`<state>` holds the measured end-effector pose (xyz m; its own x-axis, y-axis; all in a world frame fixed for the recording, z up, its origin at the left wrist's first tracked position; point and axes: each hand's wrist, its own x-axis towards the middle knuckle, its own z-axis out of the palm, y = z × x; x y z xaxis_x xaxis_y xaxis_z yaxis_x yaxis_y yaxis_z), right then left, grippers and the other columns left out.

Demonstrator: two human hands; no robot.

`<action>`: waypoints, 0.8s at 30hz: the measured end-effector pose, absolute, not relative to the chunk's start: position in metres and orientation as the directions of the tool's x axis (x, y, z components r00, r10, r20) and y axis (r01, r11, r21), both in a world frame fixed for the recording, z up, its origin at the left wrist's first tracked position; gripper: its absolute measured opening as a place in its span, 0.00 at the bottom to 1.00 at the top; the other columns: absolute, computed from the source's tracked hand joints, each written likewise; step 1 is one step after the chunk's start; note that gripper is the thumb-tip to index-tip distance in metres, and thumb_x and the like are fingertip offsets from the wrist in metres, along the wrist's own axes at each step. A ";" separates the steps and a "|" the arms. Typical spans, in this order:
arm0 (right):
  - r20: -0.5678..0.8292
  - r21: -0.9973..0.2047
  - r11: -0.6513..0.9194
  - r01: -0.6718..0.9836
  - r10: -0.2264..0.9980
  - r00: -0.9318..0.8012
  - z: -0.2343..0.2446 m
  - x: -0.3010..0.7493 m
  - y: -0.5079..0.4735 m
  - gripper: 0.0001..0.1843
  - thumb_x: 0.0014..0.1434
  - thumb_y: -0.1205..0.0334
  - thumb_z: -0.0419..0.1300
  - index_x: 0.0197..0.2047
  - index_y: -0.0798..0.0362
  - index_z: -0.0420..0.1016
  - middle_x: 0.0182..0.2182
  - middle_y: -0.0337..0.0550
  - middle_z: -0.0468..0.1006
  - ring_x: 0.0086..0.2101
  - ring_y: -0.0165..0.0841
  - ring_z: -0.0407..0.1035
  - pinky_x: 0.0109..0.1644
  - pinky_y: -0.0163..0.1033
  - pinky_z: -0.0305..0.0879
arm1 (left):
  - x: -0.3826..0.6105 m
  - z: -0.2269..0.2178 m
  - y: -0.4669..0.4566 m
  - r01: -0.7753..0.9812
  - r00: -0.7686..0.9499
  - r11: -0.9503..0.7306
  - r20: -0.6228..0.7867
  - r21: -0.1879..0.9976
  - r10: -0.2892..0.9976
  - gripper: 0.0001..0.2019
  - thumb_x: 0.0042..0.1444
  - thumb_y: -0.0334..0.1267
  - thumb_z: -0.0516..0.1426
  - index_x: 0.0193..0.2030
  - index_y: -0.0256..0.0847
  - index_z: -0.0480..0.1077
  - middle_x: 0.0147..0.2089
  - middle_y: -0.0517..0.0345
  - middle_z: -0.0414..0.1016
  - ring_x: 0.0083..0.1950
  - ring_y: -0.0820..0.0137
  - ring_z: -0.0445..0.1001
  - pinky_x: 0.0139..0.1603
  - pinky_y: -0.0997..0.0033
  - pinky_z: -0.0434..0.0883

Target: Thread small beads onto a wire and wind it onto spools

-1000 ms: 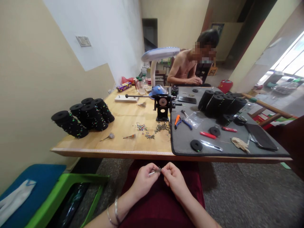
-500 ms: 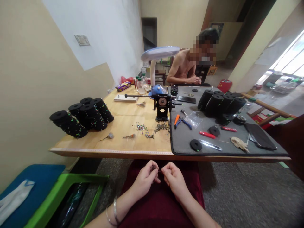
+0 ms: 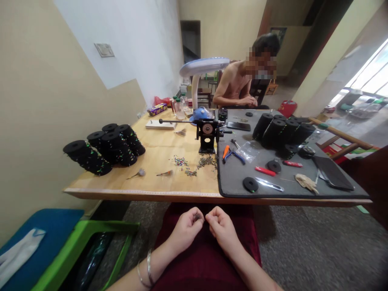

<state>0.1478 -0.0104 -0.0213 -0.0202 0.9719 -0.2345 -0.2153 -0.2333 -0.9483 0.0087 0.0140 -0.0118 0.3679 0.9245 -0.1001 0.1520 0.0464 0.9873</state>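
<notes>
Two hands below table (image 3: 142, 190): left hand (image 3: 184, 229) fingers clamped on small dark object (image 3: 197, 217); right hand (image 3: 222, 230) fingers together, just beside it.

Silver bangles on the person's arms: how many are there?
2: a thin silver bangle and a second thin silver bangle, both on the left forearm; the right wrist shows none.

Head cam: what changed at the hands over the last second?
The small silvery piece between the hands is no longer visible. The left hand has curled, with a small dark bit at its fingertips. The right hand sits curled close beside it. Any grip is unclear. The black spools and grey mat stayed put.
</notes>
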 end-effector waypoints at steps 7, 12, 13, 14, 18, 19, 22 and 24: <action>-0.224 -0.956 -0.222 -0.191 0.975 -0.008 -0.021 0.148 -0.010 0.19 0.51 0.47 0.60 0.24 0.51 0.58 0.11 0.24 0.55 0.13 0.21 0.45 0.17 0.29 0.39 | 0.011 -0.009 0.013 0.103 0.347 0.084 -0.115 0.991 0.931 0.06 0.50 0.35 0.55 0.25 0.38 0.63 0.23 0.64 0.62 0.26 0.75 0.60 0.29 0.75 0.60; -0.229 -0.951 -0.224 -0.212 0.973 -0.004 -0.021 0.148 -0.010 0.20 0.51 0.46 0.60 0.25 0.51 0.57 0.11 0.24 0.54 0.13 0.21 0.45 0.17 0.29 0.40 | 0.010 -0.013 0.012 0.007 0.347 0.221 -0.209 0.975 0.914 0.06 0.52 0.37 0.54 0.27 0.40 0.61 0.20 0.69 0.56 0.20 0.78 0.54 0.20 0.79 0.54; -0.228 -0.952 -0.224 -0.210 0.974 -0.008 -0.021 0.148 -0.011 0.20 0.51 0.46 0.60 0.25 0.51 0.57 0.11 0.24 0.54 0.13 0.21 0.45 0.17 0.29 0.40 | 0.010 -0.014 0.012 0.002 0.350 0.232 -0.218 0.973 0.911 0.07 0.52 0.38 0.54 0.27 0.40 0.61 0.20 0.69 0.56 0.19 0.79 0.54 0.20 0.79 0.53; -0.226 -0.952 -0.224 -0.207 0.974 -0.014 -0.020 0.147 -0.011 0.20 0.51 0.46 0.60 0.25 0.51 0.57 0.11 0.24 0.55 0.13 0.21 0.45 0.17 0.29 0.40 | 0.010 -0.015 0.012 0.004 0.353 0.237 -0.223 0.972 0.909 0.07 0.53 0.39 0.54 0.28 0.40 0.60 0.20 0.70 0.55 0.19 0.79 0.53 0.19 0.80 0.52; -0.227 -0.954 -0.231 -0.191 0.973 -0.045 -0.019 0.146 -0.012 0.20 0.51 0.46 0.60 0.25 0.51 0.57 0.11 0.24 0.56 0.13 0.20 0.46 0.17 0.28 0.40 | 0.012 -0.018 0.011 -0.003 0.352 0.283 -0.264 0.959 0.898 0.08 0.55 0.41 0.51 0.29 0.41 0.58 0.19 0.70 0.55 0.19 0.78 0.54 0.18 0.80 0.51; -0.229 -0.954 -0.234 -0.189 0.972 -0.049 -0.019 0.146 -0.012 0.20 0.51 0.46 0.60 0.25 0.51 0.57 0.11 0.25 0.56 0.13 0.20 0.46 0.17 0.29 0.40 | 0.013 -0.017 0.011 -0.007 0.352 0.296 -0.275 0.955 0.895 0.08 0.55 0.41 0.51 0.29 0.42 0.57 0.19 0.70 0.55 0.19 0.78 0.55 0.18 0.80 0.51; -0.245 -0.945 -0.247 -0.212 0.969 -0.036 -0.022 0.147 -0.010 0.20 0.51 0.45 0.60 0.25 0.51 0.58 0.11 0.25 0.56 0.13 0.20 0.45 0.17 0.29 0.39 | 0.014 -0.013 0.009 -0.014 0.378 0.297 -0.270 0.955 0.886 0.07 0.55 0.40 0.51 0.29 0.41 0.57 0.20 0.68 0.58 0.20 0.77 0.59 0.19 0.80 0.52; -0.260 -0.937 -0.256 -0.237 0.965 -0.016 -0.023 0.148 -0.009 0.20 0.50 0.45 0.60 0.24 0.52 0.58 0.11 0.25 0.56 0.13 0.20 0.45 0.17 0.29 0.39 | 0.015 -0.010 0.009 -0.023 0.409 0.294 -0.259 0.956 0.875 0.07 0.54 0.40 0.51 0.29 0.41 0.57 0.21 0.67 0.61 0.21 0.77 0.61 0.20 0.79 0.53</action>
